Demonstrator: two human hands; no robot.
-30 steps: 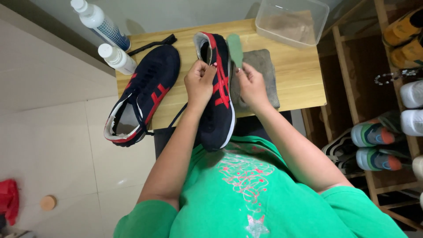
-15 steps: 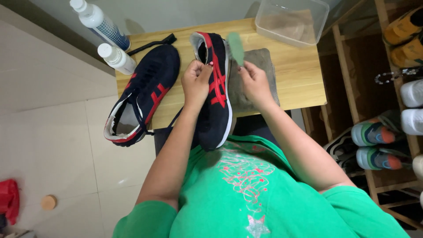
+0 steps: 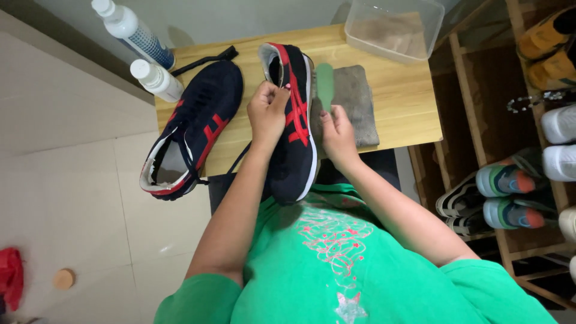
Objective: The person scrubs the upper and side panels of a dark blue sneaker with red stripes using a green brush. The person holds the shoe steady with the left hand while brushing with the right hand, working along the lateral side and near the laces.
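My left hand [image 3: 268, 114] grips a dark navy sneaker with red stripes [image 3: 295, 129], held upright on its side over the front of the wooden table [image 3: 408, 105]. My right hand [image 3: 338, 133] holds a green-handled brush [image 3: 324, 84] against the shoe's white sole edge. The matching second sneaker [image 3: 195, 126] lies flat at the table's left, its heel hanging over the table edge.
Two white bottles [image 3: 157, 80] stand at the table's left end, the farther one [image 3: 132, 33] with a blue label. A grey cloth [image 3: 357, 102] lies beside the brush, a clear plastic tub [image 3: 396, 27] behind it. A shoe rack [image 3: 516, 180] with several shoes stands to the right.
My left hand has shifted its hold higher on the shoe's opening. The right hand with the brush has moved slightly along the sole edge.
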